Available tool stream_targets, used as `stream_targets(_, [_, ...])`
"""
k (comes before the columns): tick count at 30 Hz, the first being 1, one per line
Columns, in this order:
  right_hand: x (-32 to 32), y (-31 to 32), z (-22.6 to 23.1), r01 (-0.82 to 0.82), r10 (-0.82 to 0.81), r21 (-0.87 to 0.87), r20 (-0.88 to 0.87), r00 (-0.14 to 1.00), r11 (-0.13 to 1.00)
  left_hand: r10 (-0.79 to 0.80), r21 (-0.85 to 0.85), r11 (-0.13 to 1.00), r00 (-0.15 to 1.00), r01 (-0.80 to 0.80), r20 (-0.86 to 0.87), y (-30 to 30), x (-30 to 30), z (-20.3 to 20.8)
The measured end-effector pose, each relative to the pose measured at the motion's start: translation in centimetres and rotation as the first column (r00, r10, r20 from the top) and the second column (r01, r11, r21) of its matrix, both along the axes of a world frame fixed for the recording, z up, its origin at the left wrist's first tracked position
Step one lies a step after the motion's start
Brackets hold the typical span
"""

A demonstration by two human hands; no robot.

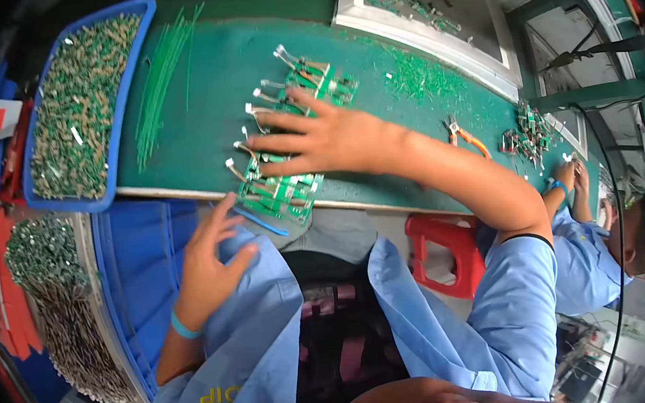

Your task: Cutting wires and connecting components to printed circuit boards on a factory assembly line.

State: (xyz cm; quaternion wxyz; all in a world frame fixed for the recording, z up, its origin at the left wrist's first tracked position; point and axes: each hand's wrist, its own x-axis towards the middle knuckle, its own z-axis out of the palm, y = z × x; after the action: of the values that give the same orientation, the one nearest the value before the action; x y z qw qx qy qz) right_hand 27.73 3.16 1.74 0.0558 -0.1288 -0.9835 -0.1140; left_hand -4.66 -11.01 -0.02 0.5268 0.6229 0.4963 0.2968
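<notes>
Green circuit boards [282, 198] lie in a row on the table [226, 53], its long axis running from the near edge toward the far side, slanting right. Nearer of the 2 hands, the right hand [331, 141] spreads over them, no grip visible; the left hand [209, 254], half open and seemingly holding nothing, is just left of the near end. Counted: 1 blue tray [72, 204], 1 orange-handled cutter [471, 141], 1 red stool [463, 245]; overlapping boards defeat counting.

Marking noted: one item of clothing lettered.
Yellow capital lettering [221, 394], upside down in view, stands on the left front of the light-blue work shirt [256, 348].
</notes>
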Motion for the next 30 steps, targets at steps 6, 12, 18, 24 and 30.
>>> stream_targets(6, [7.7,-7.1,4.0,0.613,-0.794,-0.593,-0.074,0.604,0.522,-0.712,-0.360,0.696,0.664,0.622,-0.228,1.8,-12.9,3.4])
stream_targets(12, [15.9,-16.3,-1.5,0.856,-0.931,-0.386,-0.015,0.366,0.343,-0.280,0.515,0.603,0.766,0.609,-0.578,7.8,0.3,1.5])
stream_targets(18, [14.2,-15.3,-1.9,0.905,-0.945,-0.319,0.072,0.320,0.282,-0.399,0.518,0.515,0.726,0.683,-0.560,10.8,7.6,-3.2])
stream_targets(24, [16.0,-14.0,-2.7,0.722,-0.945,-0.690,0.269,0.187,-0.054,-0.386,0.496,0.525,0.714,0.691,-0.585,11.3,10.5,0.0])
stream_targets(30, [15.1,-7.5,-1.9,-0.153,-0.947,-0.981,0.069,0.314,-0.122,-0.285,0.648,0.446,0.785,0.617,-0.551,19.7,14.8,-1.1])
